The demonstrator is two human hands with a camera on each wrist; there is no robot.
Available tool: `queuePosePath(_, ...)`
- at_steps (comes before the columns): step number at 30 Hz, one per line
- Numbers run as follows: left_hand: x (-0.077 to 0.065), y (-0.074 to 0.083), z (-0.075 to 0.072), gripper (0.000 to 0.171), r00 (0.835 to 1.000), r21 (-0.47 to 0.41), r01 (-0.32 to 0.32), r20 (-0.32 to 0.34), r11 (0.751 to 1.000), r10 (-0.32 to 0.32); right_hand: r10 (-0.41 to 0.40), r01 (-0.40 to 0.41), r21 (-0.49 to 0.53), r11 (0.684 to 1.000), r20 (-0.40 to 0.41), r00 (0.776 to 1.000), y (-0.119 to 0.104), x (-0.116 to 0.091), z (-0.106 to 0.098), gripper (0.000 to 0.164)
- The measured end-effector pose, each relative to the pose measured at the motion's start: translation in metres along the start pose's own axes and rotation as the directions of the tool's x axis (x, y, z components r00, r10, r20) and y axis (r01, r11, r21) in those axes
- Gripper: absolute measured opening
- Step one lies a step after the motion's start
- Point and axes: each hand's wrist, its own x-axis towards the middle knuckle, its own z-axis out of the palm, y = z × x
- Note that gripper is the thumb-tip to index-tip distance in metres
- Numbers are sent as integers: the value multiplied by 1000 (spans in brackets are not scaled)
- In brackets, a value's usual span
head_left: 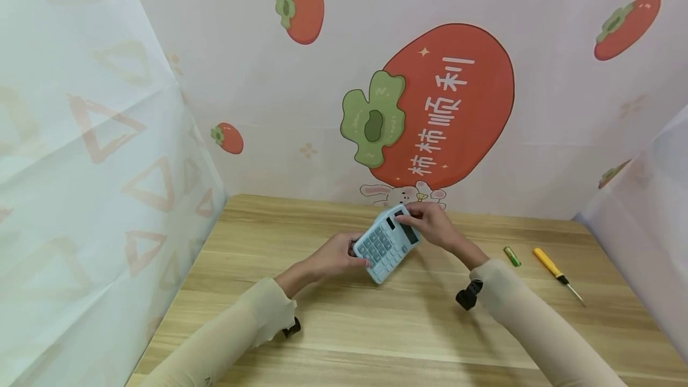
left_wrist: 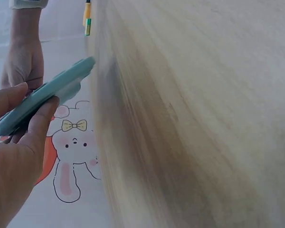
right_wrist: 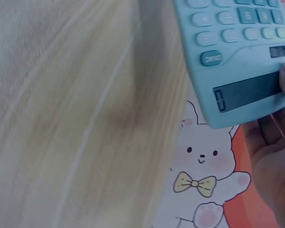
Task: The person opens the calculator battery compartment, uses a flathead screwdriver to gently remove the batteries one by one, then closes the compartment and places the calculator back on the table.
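Both hands hold a light blue calculator (head_left: 383, 246) above the wooden table, its keys facing up toward the head camera. My left hand (head_left: 337, 255) grips the lower left edge, thumb on the front by the keys and fingers behind. At the display end, my right hand (head_left: 432, 224) pinches the body with its thumb over the front and fingers underneath. In the right wrist view a 0 shows on the calculator's display (right_wrist: 247, 92). Seen edge-on in the left wrist view, the calculator (left_wrist: 47, 97) lies between thumb and fingers.
A green battery (head_left: 512, 256) lies on the wooden table (head_left: 344, 339) to the right. Beside it is a screwdriver (head_left: 556, 273) with a yellow and black handle. A white wall covering (head_left: 269, 76) printed with persimmons and a rabbit rises behind the table.
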Motion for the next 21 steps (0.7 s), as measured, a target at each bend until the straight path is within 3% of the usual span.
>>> queuePosePath(11,4,-5,4,33,995,-23,95,16,995,-95,-136,157,-130,979,156,978,-10,9,-9,7)
queuePosePath(21,11,-13,9,31,996,-44,90,1,995,-90,-118,186,-255,949,261,958,-24,22,-15,16)
